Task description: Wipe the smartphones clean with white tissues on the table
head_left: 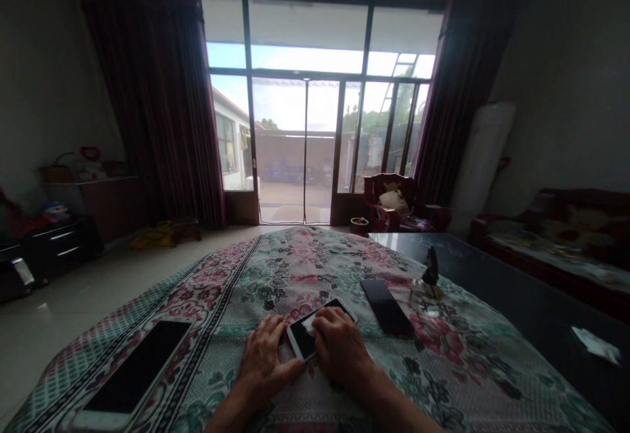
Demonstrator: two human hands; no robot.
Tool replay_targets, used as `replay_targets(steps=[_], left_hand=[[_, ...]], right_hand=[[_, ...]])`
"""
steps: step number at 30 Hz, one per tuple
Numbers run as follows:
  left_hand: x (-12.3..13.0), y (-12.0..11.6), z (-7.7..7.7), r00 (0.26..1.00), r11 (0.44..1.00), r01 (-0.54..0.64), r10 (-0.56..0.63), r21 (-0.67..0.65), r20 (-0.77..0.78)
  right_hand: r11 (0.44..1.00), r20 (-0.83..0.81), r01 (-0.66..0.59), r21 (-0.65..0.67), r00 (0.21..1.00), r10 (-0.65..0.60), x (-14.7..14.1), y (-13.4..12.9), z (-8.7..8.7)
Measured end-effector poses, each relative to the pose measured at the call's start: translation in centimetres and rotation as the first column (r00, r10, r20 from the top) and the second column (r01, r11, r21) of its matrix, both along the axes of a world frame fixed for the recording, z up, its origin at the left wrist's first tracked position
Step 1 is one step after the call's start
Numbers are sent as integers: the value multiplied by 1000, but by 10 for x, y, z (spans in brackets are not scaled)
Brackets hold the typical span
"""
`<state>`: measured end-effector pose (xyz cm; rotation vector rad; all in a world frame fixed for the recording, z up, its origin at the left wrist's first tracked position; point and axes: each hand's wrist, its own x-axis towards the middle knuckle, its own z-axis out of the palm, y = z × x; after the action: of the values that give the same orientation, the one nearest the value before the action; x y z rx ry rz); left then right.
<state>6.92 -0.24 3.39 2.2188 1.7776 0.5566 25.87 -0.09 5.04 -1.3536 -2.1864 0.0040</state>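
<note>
A white-framed smartphone (299, 340) lies at a slant on the flowered tablecloth, its dark screen facing up. My left hand (266, 357) grips its left end, with the thumb along the near edge and the fingers at the far side. Bunched under the fingers of my right hand (340, 346) is a white tissue or cloth (309, 323), pressed on the screen. That hand is closed and hides part of the phone. To the right lies a dark phone (386, 306), and a larger white phone (138, 367) rests at the left.
A clear spray bottle (427, 292) with a black nozzle stands beyond the dark phone. The patterned tablecloth (472, 380) covers the table. At the right, a dark glossy surface (522, 302) carries a crumpled white tissue (596, 344). A wooden chair (388, 200) stands near the glass doors.
</note>
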Motion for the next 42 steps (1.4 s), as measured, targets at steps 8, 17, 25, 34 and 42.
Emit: replay_targets(steps=[8, 17, 25, 34, 42], left_hand=[[-1, 0, -2, 999, 1000, 6, -7, 17, 32], [-3, 8, -16, 990, 990, -71, 55, 120, 132], [-2, 6, -11, 977, 982, -123, 96, 140, 189], [-2, 6, -8, 969, 976, -104, 55, 193, 242], [-3, 6, -12, 966, 976, -70, 15, 207, 257]], right_hand=[[986, 12, 164, -14, 986, -163, 17, 11, 2], [978, 37, 199, -62, 980, -197, 22, 14, 2], [972, 12, 224, -65, 975, -224, 25, 18, 5], [983, -8, 178, -45, 984, -179, 28, 19, 0], [990, -21, 125, -60, 992, -127, 33, 26, -3]])
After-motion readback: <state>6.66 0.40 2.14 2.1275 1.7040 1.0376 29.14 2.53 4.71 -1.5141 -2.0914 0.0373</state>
